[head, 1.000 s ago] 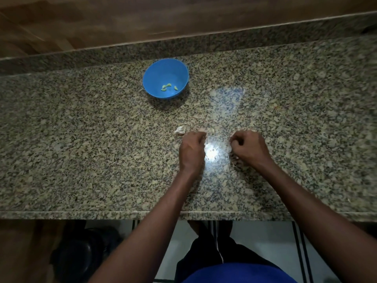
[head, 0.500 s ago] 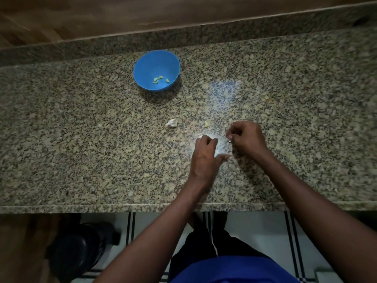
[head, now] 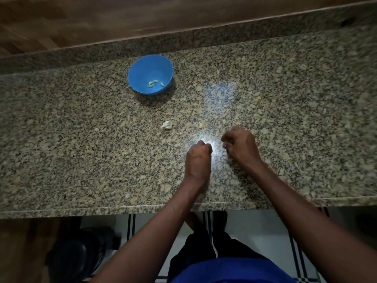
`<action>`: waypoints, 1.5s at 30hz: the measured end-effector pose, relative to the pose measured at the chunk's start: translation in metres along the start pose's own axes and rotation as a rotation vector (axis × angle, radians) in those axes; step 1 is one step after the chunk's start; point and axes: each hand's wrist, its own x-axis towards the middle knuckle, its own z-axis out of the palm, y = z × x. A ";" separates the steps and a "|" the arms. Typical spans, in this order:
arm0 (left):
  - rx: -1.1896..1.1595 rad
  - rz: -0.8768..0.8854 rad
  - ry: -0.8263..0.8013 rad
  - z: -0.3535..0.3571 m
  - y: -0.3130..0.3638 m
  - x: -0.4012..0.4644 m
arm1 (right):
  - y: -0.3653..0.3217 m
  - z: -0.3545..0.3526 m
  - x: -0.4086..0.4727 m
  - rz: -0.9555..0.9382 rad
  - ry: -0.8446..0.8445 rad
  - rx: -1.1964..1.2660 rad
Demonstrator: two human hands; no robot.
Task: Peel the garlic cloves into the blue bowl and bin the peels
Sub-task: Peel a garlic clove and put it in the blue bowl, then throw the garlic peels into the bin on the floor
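While both hands rest near the front of the speckled granite counter (head: 81, 160), the left hand (head: 197, 160) is curled into a fist; whether it holds anything cannot be told. Just beside it, the right hand (head: 241, 147) curls round something pale, too hidden to name. Beyond them lie a white unpeeled garlic piece (head: 166, 125) and a small yellowish peeled clove (head: 200, 125). Farther back, the round blue plastic bowl (head: 142, 66) holds a few peeled cloves (head: 155, 83).

Contents of curled left hand (head: 198, 158) and right hand (head: 240, 147): hidden. Dark round object (head: 77, 254) under counter: indistinct.
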 end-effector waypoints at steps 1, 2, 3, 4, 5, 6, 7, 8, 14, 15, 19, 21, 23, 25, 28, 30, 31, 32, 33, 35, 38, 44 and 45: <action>-0.001 -0.021 0.002 0.000 -0.004 0.002 | -0.001 0.001 0.000 -0.023 0.014 -0.007; 0.001 -0.033 0.003 -0.002 -0.006 0.004 | -0.001 0.002 0.000 -0.033 0.023 -0.020; 0.006 -0.040 0.003 -0.003 -0.007 0.004 | -0.002 0.002 0.001 -0.037 0.032 -0.039; 0.010 -0.041 0.003 -0.004 -0.007 0.003 | -0.003 0.001 0.002 -0.030 0.036 -0.057; 0.010 -0.041 0.001 -0.005 -0.007 0.002 | -0.005 0.001 0.004 -0.016 0.036 -0.066; 0.008 -0.044 -0.006 -0.005 -0.006 0.000 | -0.007 0.001 0.004 0.004 0.030 -0.073; -0.001 -0.046 -0.013 -0.007 -0.005 -0.004 | -0.010 0.002 0.005 0.022 0.023 -0.075; -0.008 -0.049 -0.020 -0.008 -0.004 -0.007 | -0.014 0.003 0.004 0.040 0.017 -0.086; -0.150 -0.153 -0.019 -0.021 -0.010 -0.016 | -0.033 0.008 0.006 0.170 -0.017 -0.166; -0.214 -0.214 -0.016 -0.026 -0.013 -0.017 | -0.035 0.009 0.007 0.215 -0.037 -0.108; -0.654 -0.596 0.052 -0.060 -0.040 -0.025 | -0.060 0.015 -0.001 0.404 -0.224 0.501; -0.954 -0.780 0.089 -0.080 -0.063 -0.033 | -0.085 0.022 -0.008 0.487 -0.325 0.803; -1.218 -0.861 0.141 -0.103 -0.085 -0.043 | -0.119 0.031 -0.014 0.495 -0.406 0.994; -1.394 -0.859 0.216 -0.127 -0.106 -0.056 | -0.154 0.043 -0.020 0.463 -0.484 1.080; -1.558 -0.826 0.346 -0.161 -0.139 -0.084 | -0.205 0.067 -0.034 0.426 -0.591 1.117; -1.635 -0.818 0.438 -0.184 -0.167 -0.110 | -0.244 0.089 -0.047 0.398 -0.680 1.118; -1.665 -0.816 0.483 -0.194 -0.180 -0.123 | -0.263 0.100 -0.056 0.382 -0.728 1.115; -1.689 -0.811 0.532 -0.204 -0.195 -0.140 | -0.283 0.114 -0.065 0.362 -0.777 1.107; -1.707 -0.805 0.577 -0.214 -0.210 -0.157 | -0.303 0.129 -0.077 0.351 -0.826 1.111; -1.727 -0.794 0.657 -0.235 -0.243 -0.196 | -0.346 0.163 -0.105 0.323 -0.922 1.123; -1.742 -0.789 0.765 -0.262 -0.307 -0.264 | -0.414 0.223 -0.155 0.292 -1.025 1.059; -1.762 -0.871 0.947 -0.305 -0.451 -0.402 | -0.533 0.361 -0.270 0.303 -1.123 0.869; -1.770 -0.886 0.977 -0.310 -0.473 -0.421 | -0.550 0.382 -0.287 0.295 -1.146 0.851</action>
